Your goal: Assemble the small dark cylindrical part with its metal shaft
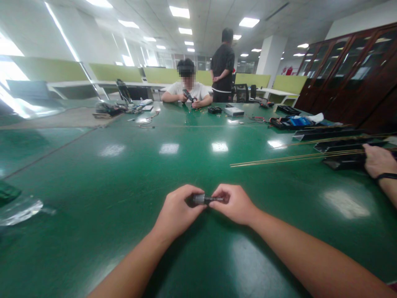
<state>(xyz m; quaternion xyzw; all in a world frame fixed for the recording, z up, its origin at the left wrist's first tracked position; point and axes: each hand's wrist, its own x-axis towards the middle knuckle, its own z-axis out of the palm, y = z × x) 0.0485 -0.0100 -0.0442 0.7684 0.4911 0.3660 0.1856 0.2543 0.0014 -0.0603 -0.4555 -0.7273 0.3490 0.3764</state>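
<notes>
Just above the green tabletop (pixel 139 169), a small dark metal part (pixel 200 199) lies level between my two hands. It has a thick greyish cylinder on the left and a thinner, ridged shaft on the right. Fingers and thumb of my left hand (pixel 178 211) are closed around the thick end. My right hand (pixel 235 203) pinches the thin shaft between thumb and curled fingers. Both ends of the part are partly covered by my fingers, and its exact kind is too small to make out.
At the right edge, another person's hand (pixel 380 161) is by long thin brass-coloured rods (pixel 279 159) and black channel pieces (pixel 344 163). A clear plastic bottle (pixel 21 211) lies at left. Across the table a seated person (pixel 186 89) handles a dark tool; another person (pixel 222 62) stands behind.
</notes>
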